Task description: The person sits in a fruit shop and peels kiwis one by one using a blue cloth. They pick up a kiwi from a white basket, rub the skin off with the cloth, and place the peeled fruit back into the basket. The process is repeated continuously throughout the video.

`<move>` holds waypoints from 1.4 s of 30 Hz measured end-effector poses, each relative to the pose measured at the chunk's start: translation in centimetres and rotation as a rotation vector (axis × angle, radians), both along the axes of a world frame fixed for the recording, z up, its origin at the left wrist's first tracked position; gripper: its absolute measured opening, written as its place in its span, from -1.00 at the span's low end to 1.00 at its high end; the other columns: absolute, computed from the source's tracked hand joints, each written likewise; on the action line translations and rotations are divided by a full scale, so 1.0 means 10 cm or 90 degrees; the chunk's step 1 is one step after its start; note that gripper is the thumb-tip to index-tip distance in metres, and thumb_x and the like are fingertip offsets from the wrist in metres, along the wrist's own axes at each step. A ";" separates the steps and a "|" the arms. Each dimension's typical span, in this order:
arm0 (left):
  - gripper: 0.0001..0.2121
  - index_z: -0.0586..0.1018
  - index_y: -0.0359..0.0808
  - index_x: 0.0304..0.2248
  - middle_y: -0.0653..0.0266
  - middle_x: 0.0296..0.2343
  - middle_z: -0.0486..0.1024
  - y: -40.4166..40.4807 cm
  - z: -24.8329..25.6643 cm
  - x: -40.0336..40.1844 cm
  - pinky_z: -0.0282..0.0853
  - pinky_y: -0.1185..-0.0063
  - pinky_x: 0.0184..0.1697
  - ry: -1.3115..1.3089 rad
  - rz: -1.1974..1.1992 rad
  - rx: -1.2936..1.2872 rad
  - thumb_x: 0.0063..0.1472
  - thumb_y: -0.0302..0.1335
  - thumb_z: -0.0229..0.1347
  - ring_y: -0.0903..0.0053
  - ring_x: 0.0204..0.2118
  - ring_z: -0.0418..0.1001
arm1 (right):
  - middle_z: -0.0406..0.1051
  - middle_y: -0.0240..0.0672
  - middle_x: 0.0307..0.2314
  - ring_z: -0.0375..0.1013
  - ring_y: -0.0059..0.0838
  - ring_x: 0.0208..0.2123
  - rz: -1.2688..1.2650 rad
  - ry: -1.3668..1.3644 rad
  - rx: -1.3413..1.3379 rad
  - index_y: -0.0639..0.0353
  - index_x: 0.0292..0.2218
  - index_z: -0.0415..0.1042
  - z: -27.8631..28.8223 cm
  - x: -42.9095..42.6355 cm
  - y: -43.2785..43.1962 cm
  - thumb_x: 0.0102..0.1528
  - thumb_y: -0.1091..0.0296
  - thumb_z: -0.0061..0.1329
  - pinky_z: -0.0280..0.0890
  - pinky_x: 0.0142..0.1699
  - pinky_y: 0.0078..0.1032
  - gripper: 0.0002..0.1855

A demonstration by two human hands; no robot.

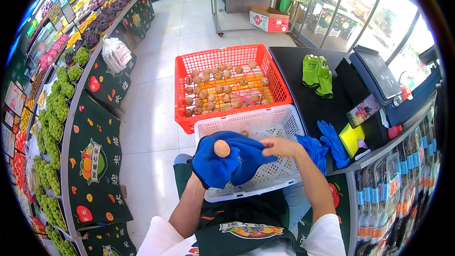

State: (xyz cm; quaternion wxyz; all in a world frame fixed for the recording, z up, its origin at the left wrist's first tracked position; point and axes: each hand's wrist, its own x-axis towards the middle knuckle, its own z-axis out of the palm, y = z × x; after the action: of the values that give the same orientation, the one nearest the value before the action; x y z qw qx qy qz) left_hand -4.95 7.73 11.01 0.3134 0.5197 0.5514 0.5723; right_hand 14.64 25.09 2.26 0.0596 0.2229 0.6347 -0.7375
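Note:
A blue cloth [245,163] drapes over my left hand [215,163], and a walnut [221,148] rests on top of it there. My right hand [279,147] pinches the right end of the same cloth. Both hands are above a white plastic basket [295,113], where another walnut [245,133] shows behind the cloth. Beyond stands a red plastic crate [233,50] with many walnuts [226,98] spread over its slatted bottom. The fingers of my left hand are hidden under the cloth.
On the black counter [296,74] at right lie green gloves [317,74], blue gloves [332,142], a phone [362,110] and a scale [376,73]. A fruit display [96,170] runs along the left. Packaged goods [380,192] hang at lower right.

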 end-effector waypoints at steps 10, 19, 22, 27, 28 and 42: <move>-0.72 0.35 -0.33 -0.38 0.32 -0.45 0.41 0.14 -0.46 -0.10 0.30 0.66 -0.42 -0.390 0.010 -0.140 -0.14 -0.58 0.15 0.65 -0.46 0.33 | 0.40 -0.24 -0.23 0.37 -0.43 -0.15 -0.324 0.200 -0.406 0.31 -0.10 0.30 0.35 0.06 -0.18 0.07 0.23 -0.08 0.25 -0.02 -0.47 -0.58; -0.82 0.36 -0.35 -0.27 0.28 -0.36 0.37 0.13 -0.95 0.38 0.27 0.53 -0.25 -0.208 0.166 0.008 0.15 -0.45 -0.04 0.51 -0.28 0.35 | 0.27 -0.39 -0.15 0.20 -0.60 -0.09 -0.348 0.362 0.115 0.25 0.03 0.16 0.22 -0.79 -1.04 0.14 0.25 -0.16 0.12 0.00 -0.62 -0.54; -0.73 0.32 -0.35 -0.12 0.23 -0.26 0.34 0.10 -0.91 0.45 0.24 0.54 -0.11 -0.067 0.171 0.023 0.19 -0.45 -0.07 0.50 -0.13 0.31 | 0.36 -0.42 -0.26 0.31 -0.61 -0.21 -0.465 0.360 0.055 0.26 -0.07 0.27 0.20 -0.82 -1.18 0.15 0.25 -0.17 0.21 -0.08 -0.63 -0.64; -0.84 0.42 -0.37 -0.31 0.28 -0.40 0.39 0.27 -0.53 0.49 0.26 0.57 -0.23 0.009 0.176 0.032 0.08 -0.55 -0.03 0.53 -0.30 0.36 | 0.40 -0.34 -0.31 0.42 -0.50 -0.34 -0.642 0.347 -0.343 0.16 -0.21 0.32 0.26 -0.85 -1.09 0.15 0.19 -0.17 0.37 -0.22 -0.50 -0.74; -0.86 0.42 -0.37 -0.33 0.28 -0.42 0.39 0.26 -0.50 0.52 0.26 0.57 -0.27 -0.070 0.171 0.068 0.08 -0.55 -0.03 0.53 -0.33 0.36 | 0.39 -0.34 -0.30 0.41 -0.47 -0.31 -0.635 0.341 -0.386 0.14 -0.21 0.30 0.28 -0.82 -1.06 0.14 0.18 -0.17 0.36 -0.19 -0.47 -0.74; -0.71 0.32 -0.36 -0.13 0.20 -0.23 0.35 0.22 -1.00 0.48 0.26 0.48 -0.13 0.112 0.177 0.009 0.18 -0.40 -0.07 0.37 -0.17 0.35 | 0.38 -0.33 -0.24 0.33 -0.55 -0.22 -0.732 0.435 -0.181 0.29 -0.10 0.29 0.29 -0.84 -1.37 0.11 0.36 -0.10 0.20 -0.04 -0.57 -0.67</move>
State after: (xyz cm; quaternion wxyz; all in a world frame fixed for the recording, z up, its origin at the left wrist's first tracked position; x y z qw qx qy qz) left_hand -0.13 9.93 0.98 0.1781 0.4889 0.6389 0.5666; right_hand 6.27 11.41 5.19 -0.5163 0.2694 0.2954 -0.7574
